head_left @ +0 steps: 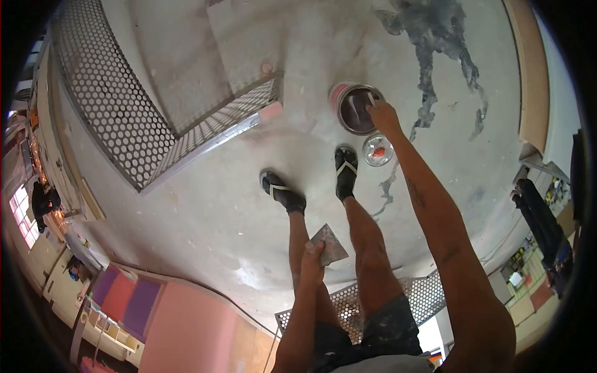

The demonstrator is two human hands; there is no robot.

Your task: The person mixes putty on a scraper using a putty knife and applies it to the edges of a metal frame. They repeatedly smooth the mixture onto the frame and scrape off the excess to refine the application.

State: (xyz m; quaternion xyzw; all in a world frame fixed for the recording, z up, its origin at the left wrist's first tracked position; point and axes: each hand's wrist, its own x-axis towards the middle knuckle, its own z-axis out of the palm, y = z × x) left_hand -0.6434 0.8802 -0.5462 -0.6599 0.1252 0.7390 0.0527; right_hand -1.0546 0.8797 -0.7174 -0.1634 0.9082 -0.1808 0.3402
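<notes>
Fingers clamped in both hands, 1 item each.
From here: open tin (336,95) on the floor (236,205), dark fill, likely heavy; lift by both sides. Left hand (313,256) pinches grey plate (331,245) at 1 edge, thumb on top; looks thin, stiff, light, so grip away from the edges. Right hand (383,118) grips pale handle (371,98) over tin; narrow, maybe slippery, hold high.

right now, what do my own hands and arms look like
Your left hand and right hand wear no gloves. No sleeve, watch or cable shows on the left arm or right arm. The latter has dark marks, possibly tattoos, too blurred to read.
</notes>
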